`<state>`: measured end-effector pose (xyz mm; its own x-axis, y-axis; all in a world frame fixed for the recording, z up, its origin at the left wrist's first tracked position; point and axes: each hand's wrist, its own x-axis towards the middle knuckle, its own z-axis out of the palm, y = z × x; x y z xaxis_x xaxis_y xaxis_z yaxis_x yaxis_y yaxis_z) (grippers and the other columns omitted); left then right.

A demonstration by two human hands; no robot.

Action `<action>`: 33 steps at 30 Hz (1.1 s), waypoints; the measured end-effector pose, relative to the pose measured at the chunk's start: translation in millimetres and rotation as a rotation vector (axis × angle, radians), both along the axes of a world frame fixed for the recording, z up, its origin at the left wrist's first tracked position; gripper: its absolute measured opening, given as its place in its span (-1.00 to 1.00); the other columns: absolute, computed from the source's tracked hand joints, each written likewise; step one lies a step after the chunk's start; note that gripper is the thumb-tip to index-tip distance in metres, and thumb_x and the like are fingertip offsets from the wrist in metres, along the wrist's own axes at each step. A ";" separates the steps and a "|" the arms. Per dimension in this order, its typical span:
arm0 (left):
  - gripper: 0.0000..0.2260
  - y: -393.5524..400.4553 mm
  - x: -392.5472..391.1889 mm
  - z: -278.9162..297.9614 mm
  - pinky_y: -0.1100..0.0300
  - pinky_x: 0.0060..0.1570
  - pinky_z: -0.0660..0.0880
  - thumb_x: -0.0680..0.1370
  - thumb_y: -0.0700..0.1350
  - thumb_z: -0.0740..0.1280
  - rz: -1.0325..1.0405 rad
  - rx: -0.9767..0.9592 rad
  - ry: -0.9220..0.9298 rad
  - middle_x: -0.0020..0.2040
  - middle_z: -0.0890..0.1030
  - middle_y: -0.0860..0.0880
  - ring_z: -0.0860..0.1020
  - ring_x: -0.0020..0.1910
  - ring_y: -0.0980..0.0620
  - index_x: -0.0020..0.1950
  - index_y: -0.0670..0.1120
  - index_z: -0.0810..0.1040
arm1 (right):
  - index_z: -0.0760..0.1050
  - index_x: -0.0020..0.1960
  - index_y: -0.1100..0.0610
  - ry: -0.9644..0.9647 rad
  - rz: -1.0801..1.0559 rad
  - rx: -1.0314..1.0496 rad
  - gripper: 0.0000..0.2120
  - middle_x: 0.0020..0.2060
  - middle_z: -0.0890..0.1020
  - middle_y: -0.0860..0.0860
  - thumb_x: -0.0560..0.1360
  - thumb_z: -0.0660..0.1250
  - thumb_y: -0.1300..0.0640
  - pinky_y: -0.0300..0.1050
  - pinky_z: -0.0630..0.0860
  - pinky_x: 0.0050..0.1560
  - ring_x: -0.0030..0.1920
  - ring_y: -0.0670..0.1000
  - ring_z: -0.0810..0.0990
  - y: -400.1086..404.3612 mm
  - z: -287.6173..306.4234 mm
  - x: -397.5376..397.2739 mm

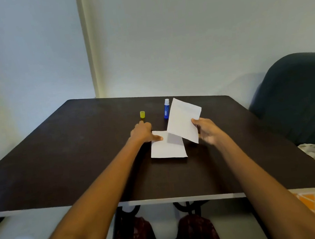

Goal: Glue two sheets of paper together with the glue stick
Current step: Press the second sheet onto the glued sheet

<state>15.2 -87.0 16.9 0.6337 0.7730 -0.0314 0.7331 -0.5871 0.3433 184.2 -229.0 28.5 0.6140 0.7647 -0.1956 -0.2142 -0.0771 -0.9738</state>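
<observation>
**Two sheets, one lifted, one pinned**

I take the flat sheet (166, 148) as my landmark; it lies on the dark table (58, 162), toward the middle.

Left hand (143, 132): I see it resting on the flat sheet's far left corner, thumb laid straight across the paper, pressing it down. The other fingers reach past the corner onto the table top. Nothing is gripped.

Right hand (207, 131): just right of the flat sheet, raised off the table. It pinches the second sheet (184, 121) at its right edge, thumb on the upper face, fingers behind. That sheet is tilted, its near corner hanging over the flat sheet's far right part and casting a shadow there; I cannot tell if the two touch.

Glue stick (166, 109): blue, upright, beyond the flat sheet, partly hidden behind the lifted sheet's left edge, uncapped as far as I can see.

Yellow cap (142, 114): upright on the table, beyond the flat sheet's left corner, just past the left fingertips.

Right of the table, a dark green chair (300, 96).
</observation>
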 end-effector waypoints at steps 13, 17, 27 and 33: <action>-0.58 -1.9 8.7 -2.9 -0.02 0.18 0.48 0.41 -0.21 0.46 0.182 -0.524 -0.925 0.35 0.42 -0.11 0.47 0.22 -0.07 0.21 -0.08 0.39 | 0.54 0.03 0.10 0.008 0.079 0.067 -0.90 0.01 0.66 0.02 0.52 0.31 0.20 -0.07 0.56 -0.03 0.07 0.03 0.62 -3.3 -17.1 -1.4; -0.48 -3.2 10.6 -2.7 0.09 -0.03 0.53 0.43 -0.21 0.44 0.157 -0.601 -1.080 0.34 0.44 -0.13 0.50 0.20 -0.08 0.32 -0.03 0.34 | 0.53 0.06 0.08 -0.101 0.086 0.055 -0.84 0.03 0.67 0.02 0.48 0.38 0.17 -0.07 0.59 -0.04 0.03 0.03 0.65 2.4 -18.4 -3.0; -0.67 13.7 1.5 -15.0 0.28 -0.34 0.50 0.51 -0.01 0.34 0.133 -0.764 -1.169 -0.06 0.63 -0.01 0.58 -0.25 0.11 0.22 -0.12 0.52 | 0.55 0.01 0.05 -0.188 -0.017 0.090 -0.87 -0.07 0.69 -0.03 0.47 0.38 0.16 -0.22 0.57 -0.22 -0.08 -0.02 0.68 23.2 -23.9 -7.0; -0.81 21.0 0.2 -18.4 0.25 -0.33 0.56 0.52 -0.15 0.34 0.142 -0.795 -1.155 -0.07 0.66 -0.12 0.62 -0.22 0.01 0.09 -0.20 0.59 | 0.56 -0.02 0.03 -0.190 -0.043 0.115 -0.93 -0.14 0.70 -0.10 0.49 0.36 0.12 -0.25 0.57 -0.27 -0.13 -0.06 0.69 27.5 -26.8 -4.1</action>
